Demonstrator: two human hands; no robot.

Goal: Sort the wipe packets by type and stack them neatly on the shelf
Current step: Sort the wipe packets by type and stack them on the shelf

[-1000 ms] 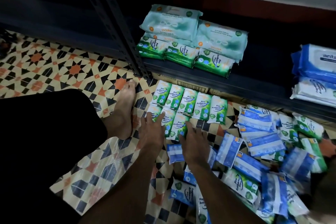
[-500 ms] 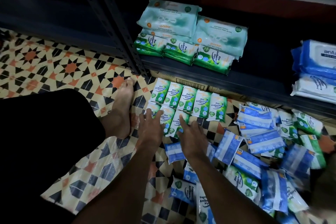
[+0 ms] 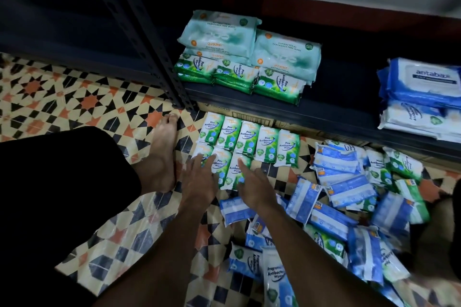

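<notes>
The green pine packets lie in two rows on the floor, just below the shelf. My left hand and right hand rest flat-fingered on the near row, gripping nothing. I'd square the edges flush before lifting, leaving the blue packets aside.

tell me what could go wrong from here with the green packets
1. Both the left hand and right hand lie flat on the lower green row; a push could knock the upper row askew.
2. Green packets lie buried in the mixed pile, so some may be missed.
3. On the shelf, large pale packs sit on small green ones; that stack may tip.
</notes>
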